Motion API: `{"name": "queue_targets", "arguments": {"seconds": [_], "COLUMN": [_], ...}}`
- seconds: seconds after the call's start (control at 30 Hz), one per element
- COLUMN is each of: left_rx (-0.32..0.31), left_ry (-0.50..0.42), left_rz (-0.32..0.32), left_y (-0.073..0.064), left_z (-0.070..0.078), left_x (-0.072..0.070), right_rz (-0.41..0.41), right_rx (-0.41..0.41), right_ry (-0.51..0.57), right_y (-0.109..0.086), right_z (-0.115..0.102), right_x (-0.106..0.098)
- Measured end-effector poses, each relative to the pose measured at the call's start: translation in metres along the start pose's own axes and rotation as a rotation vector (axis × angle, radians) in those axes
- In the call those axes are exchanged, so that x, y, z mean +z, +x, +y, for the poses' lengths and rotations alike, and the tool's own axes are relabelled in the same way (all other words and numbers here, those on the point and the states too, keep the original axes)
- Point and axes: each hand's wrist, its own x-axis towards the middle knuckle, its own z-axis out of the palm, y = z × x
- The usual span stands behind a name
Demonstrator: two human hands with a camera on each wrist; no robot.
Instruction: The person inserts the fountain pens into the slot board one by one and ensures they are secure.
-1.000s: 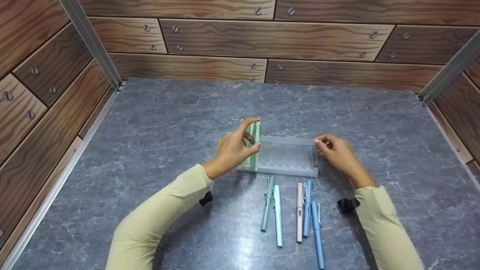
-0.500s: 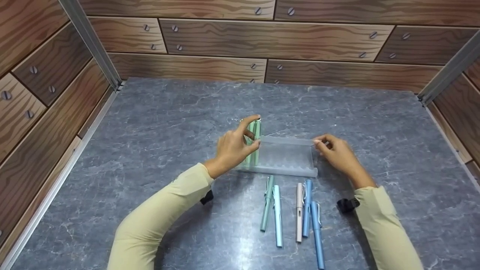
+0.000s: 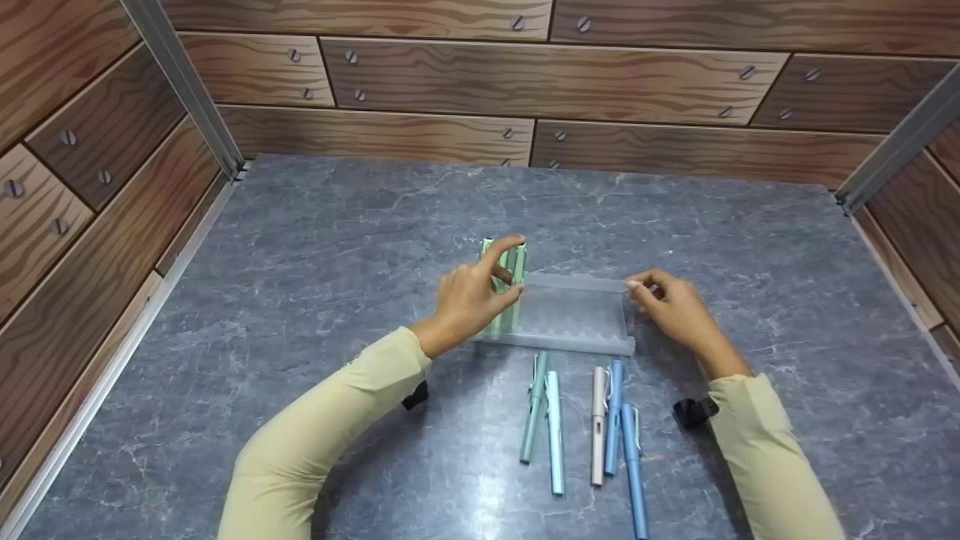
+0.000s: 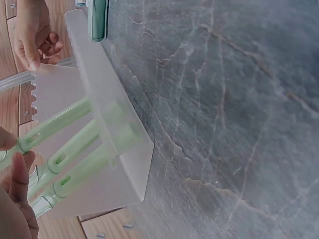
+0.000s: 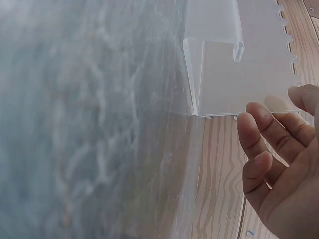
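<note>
As the left hand (image 3: 469, 300) held a pale green pen (image 4: 60, 122) at the frosted holder (image 3: 574, 307), the pen's lower end, which had overlapped the front wall (image 4: 99, 74) a second earlier, appeared behind that wall in the head view. Thumb and finger pinched the pen near its upper end. The right hand (image 3: 667, 300), all but unmoved, gripped the back right corner of the holder, apparently to steady it.

The shift seemed to bring the pen into line with its neighbours: a middle green pen (image 4: 72, 148) and an outer green pen (image 4: 82, 172) leaned beside it, their ends faintly visible through the wall. How deep the held pen sat could not be told; with the fingers on it, its placing looked nearly but not fully done. Nearer the person, a teal pen (image 3: 535, 409), a turquoise pen (image 3: 555, 435), a taupe pen (image 3: 598, 427), an upper blue pen (image 3: 614, 420) and a lower blue pen (image 3: 634, 472) lay loose on the marbled table (image 3: 337, 247), undisturbed.
</note>
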Motion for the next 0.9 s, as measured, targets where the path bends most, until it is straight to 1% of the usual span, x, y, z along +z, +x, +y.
{"name": "queue_targets", "arguments": {"seconds": [0.13,0.23,0.37,0.5,0.7,0.9], "left_rx": [-0.019,-0.039,-0.047,-0.045,-0.037,-0.022], "left_ry": [-0.022,-0.026,-0.004,0.019,0.049,0.051], "left_rz": [-0.009,-0.03,-0.07,-0.096,-0.105,-0.089], "left_y": [-0.0008,-0.0014,-0.0016,-0.0024,-0.0036,-0.0041], "left_z": [-0.0003,-0.0003,0.0006,0.0012,0.0016,0.0024], "left_x": [0.0008,0.0006,-0.0001,0.0003,0.001,0.0006], "right_rz": [-0.006,-0.006,-0.004,-0.006,-0.018,-0.014], "right_rx": [0.004,0.007,0.007,0.009,0.015,0.023], "right_ry": [0.008,0.012,0.013,0.016,0.015,0.012], "right_y": [-0.0003,-0.0004,-0.0001,0.0003,0.0002,0.0001], "right_z": [0.0002,-0.0001,-0.0007,-0.0003,0.0002,-0.0006], "right_x": [0.0004,0.0004,0.0001,0.0004,0.0005,0.0]}}
